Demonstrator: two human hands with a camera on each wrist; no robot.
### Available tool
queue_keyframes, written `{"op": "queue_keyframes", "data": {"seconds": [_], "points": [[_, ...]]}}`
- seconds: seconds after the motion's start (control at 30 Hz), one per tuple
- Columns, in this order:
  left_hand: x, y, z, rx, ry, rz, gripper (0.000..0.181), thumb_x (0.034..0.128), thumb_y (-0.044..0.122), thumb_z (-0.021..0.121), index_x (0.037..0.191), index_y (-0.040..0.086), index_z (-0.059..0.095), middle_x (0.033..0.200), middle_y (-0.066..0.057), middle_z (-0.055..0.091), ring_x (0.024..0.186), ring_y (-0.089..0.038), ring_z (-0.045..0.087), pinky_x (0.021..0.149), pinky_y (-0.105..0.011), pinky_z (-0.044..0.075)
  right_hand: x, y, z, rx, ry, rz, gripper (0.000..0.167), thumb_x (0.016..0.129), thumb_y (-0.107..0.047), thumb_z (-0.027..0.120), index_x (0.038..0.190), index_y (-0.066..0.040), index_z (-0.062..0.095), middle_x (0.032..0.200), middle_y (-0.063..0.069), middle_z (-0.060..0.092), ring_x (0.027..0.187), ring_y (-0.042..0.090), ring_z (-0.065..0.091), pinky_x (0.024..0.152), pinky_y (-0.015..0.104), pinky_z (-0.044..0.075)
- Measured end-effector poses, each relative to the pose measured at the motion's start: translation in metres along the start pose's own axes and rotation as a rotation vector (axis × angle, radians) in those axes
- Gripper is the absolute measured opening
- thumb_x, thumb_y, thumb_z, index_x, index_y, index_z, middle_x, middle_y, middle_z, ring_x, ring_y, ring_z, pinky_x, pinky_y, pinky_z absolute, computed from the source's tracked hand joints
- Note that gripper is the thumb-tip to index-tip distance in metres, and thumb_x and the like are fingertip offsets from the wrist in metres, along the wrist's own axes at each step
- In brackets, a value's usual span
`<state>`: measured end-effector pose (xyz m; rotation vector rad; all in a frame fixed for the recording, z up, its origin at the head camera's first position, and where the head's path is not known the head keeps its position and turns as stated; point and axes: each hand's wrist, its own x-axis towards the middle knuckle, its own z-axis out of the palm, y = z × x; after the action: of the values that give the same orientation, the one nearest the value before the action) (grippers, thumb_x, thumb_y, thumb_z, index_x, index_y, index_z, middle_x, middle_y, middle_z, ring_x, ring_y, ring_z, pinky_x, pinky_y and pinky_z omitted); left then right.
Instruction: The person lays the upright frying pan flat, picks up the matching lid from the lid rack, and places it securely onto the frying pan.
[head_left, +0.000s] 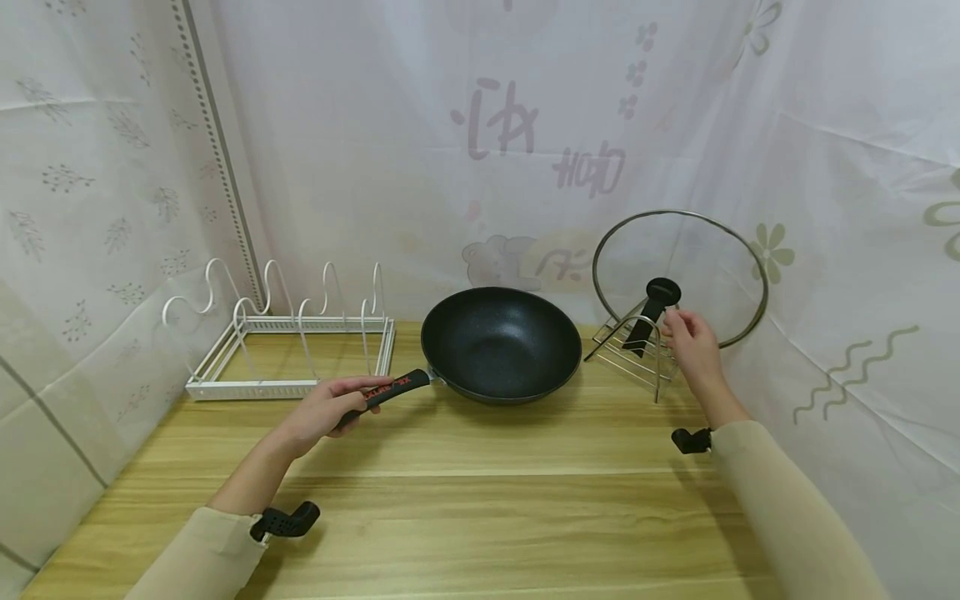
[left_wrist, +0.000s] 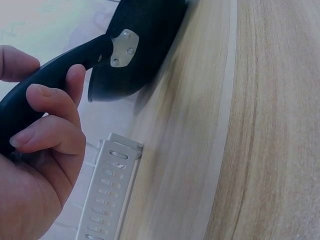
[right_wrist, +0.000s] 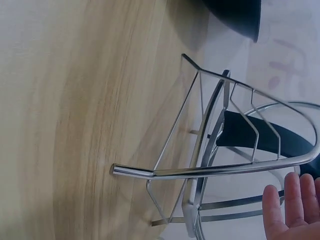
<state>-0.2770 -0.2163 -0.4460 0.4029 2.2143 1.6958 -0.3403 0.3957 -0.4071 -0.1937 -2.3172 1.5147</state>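
Note:
A black wok (head_left: 501,346) is at the middle of the table, its hollow side up. My left hand (head_left: 326,414) grips its black handle (left_wrist: 55,70), fingers curled round it; red lettering shows on the handle in the head view. At the right, a glass lid (head_left: 678,212) with a metal rim leans upright in a small wire lid rack (right_wrist: 200,170). My right hand (head_left: 693,346) is at the lid's black knob (head_left: 663,292), fingertips beside it. In the right wrist view its fingers (right_wrist: 294,200) look straight; the thumb is hidden.
A white rack (head_left: 288,387) with several curved wire dividers stands at the left on the wooden table (head_left: 480,517). Patterned curtains (head_left: 360,167) hang close behind and on both sides. Each wrist wears a black camera mount (head_left: 288,521).

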Motion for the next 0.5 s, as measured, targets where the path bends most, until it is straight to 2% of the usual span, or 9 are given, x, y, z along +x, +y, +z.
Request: {"op": "queue_keyframes", "data": {"seconds": [0.1, 0.17, 0.23, 0.33, 0.43, 0.5], "points": [[0.001, -0.001, 0.0, -0.003, 0.006, -0.005, 0.056, 0.1025, 0.009, 0.055, 0.158, 0.006, 0.058, 0.104, -0.008, 0.076, 0.056, -0.008, 0.042, 0.051, -0.021, 0.03, 0.002, 0.0, 0.002, -0.04, -0.019, 0.019, 0.075, 0.113, -0.059, 0.046, 0.158, 0.001, 0.047, 0.144, 0.014, 0.065, 0.116, 0.007, 0.064, 0.089, 0.011, 0.05], [0.001, -0.001, 0.0, -0.005, 0.004, -0.005, 0.056, 0.1026, 0.009, 0.055, 0.159, 0.006, 0.058, 0.105, -0.009, 0.076, 0.056, -0.008, 0.042, 0.051, -0.021, 0.03, 0.004, 0.001, 0.003, -0.079, -0.031, 0.034, 0.081, 0.112, -0.064, 0.042, 0.16, 0.0, 0.046, 0.153, 0.023, 0.06, 0.123, 0.016, 0.064, 0.09, 0.014, 0.049], [0.001, -0.002, 0.0, -0.007, 0.004, -0.005, 0.056, 0.1027, 0.009, 0.055, 0.159, 0.006, 0.058, 0.106, -0.011, 0.076, 0.056, -0.008, 0.041, 0.05, -0.021, 0.03, 0.007, 0.002, 0.004, -0.101, -0.048, 0.047, 0.084, 0.111, -0.067, 0.039, 0.161, 0.001, 0.045, 0.157, 0.027, 0.057, 0.13, 0.025, 0.062, 0.095, 0.02, 0.051], [0.001, -0.002, 0.0, -0.01, 0.004, -0.004, 0.056, 0.1029, 0.009, 0.055, 0.159, 0.006, 0.058, 0.106, -0.011, 0.076, 0.056, -0.008, 0.041, 0.05, -0.022, 0.029, 0.01, 0.003, 0.006, -0.104, -0.077, 0.07, 0.088, 0.111, -0.069, 0.034, 0.163, 0.001, 0.043, 0.159, 0.028, 0.054, 0.14, 0.036, 0.057, 0.108, 0.037, 0.054], [0.002, -0.003, 0.0, -0.01, 0.001, 0.005, 0.056, 0.1028, 0.009, 0.054, 0.158, 0.006, 0.058, 0.106, -0.011, 0.075, 0.056, -0.008, 0.041, 0.05, -0.022, 0.029, 0.013, 0.004, 0.006, -0.09, -0.117, 0.091, 0.093, 0.111, -0.071, 0.031, 0.168, 0.001, 0.037, 0.163, 0.029, 0.05, 0.147, 0.043, 0.051, 0.12, 0.056, 0.048], [0.002, -0.003, 0.0, -0.011, 0.0, 0.012, 0.055, 0.1026, 0.008, 0.054, 0.158, 0.006, 0.059, 0.105, -0.011, 0.075, 0.056, -0.008, 0.041, 0.05, -0.022, 0.029, 0.016, 0.004, 0.006, -0.088, -0.143, 0.103, 0.095, 0.11, -0.072, 0.028, 0.17, 0.002, 0.033, 0.165, 0.03, 0.046, 0.15, 0.046, 0.048, 0.123, 0.061, 0.044]]}}
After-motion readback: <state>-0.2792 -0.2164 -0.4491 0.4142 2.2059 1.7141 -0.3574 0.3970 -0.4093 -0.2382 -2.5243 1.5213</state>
